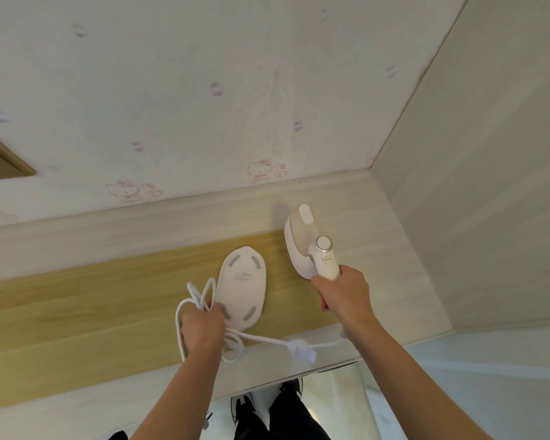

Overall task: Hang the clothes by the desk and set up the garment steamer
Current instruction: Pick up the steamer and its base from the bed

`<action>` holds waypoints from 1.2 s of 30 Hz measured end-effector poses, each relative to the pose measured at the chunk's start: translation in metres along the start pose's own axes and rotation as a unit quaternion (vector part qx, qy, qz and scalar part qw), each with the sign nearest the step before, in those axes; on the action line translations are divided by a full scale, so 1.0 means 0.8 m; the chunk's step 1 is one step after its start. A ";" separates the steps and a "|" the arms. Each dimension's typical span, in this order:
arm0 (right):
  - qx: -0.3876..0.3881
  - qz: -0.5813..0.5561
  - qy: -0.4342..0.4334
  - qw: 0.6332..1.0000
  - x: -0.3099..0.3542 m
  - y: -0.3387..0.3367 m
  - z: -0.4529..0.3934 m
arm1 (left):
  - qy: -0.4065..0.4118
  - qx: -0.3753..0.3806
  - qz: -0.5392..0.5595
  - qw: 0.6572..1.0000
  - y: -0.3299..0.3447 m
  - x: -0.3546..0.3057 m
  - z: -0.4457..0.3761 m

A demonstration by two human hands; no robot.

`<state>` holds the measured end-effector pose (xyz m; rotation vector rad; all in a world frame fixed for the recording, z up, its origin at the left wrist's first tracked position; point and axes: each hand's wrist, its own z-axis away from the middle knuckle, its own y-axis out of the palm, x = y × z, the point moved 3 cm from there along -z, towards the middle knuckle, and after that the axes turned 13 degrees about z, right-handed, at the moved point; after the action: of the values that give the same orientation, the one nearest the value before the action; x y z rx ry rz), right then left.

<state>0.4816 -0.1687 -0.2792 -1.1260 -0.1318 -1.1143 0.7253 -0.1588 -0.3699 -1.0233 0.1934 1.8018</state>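
1. Down over the desk (pixel 77 300), both bare forearms reach forward from the bottom edge of the head view, the left one angled up toward the middle, the right one angled up and to the left.

2. At the end of the right arm, the right hand (pixel 342 292) is wrapped round the handle of the garment steamer (pixel 308 246) — fingers curled tight about it, thumb side toward the steamer's head.

3. That steamer is white and cream, with a round knurled dial on top of the handle; its broad head points toward the back wall, near the right end of the desk. Whether its plate touches the desk surface cannot be told.

4. Meanwhile the left hand (pixel 202 323) grips a bundle of white power cord (pixel 185 308), fingers curled over several loops, and its fingertips lie on the near edge of the base pad (pixel 242 289).

5. This oval white pad lies flat on the yellow wood strip of the desk, left of the steamer, with four grey slot-shaped marks near its rim.

6. From the left hand the cord runs right along the desk's front edge, past a blurred white plug (pixel 302 350), toward the right wrist.

7. Writing: a faint logo sits mid-pad and small print on the steamer handle — neither is legible. Pink cartoon cats dot the wallpaper (pixel 172 90).
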 end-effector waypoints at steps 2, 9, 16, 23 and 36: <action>-0.005 0.009 0.001 1.000 -0.006 -0.003 -0.001 | 0.001 0.017 -0.001 1.000 0.009 -0.001 0.008; -0.007 0.026 0.013 1.000 -0.032 -0.006 0.001 | -0.023 0.069 -0.010 0.997 0.043 0.000 0.029; 0.002 0.027 0.009 1.000 -0.045 0.009 0.009 | -0.072 0.095 -0.002 0.993 0.065 0.003 0.045; 0.033 0.031 -0.016 0.999 -0.034 0.039 0.027 | -0.069 0.093 -0.015 0.993 0.064 0.005 0.041; 0.031 0.019 -0.012 0.999 -0.042 0.089 0.046 | -0.076 0.100 0.007 0.992 0.058 0.003 0.049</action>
<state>0.5348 -0.1200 -0.3275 -1.0821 -0.1617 -1.0559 0.6653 -0.1577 -0.3610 -0.7418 0.2816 1.8231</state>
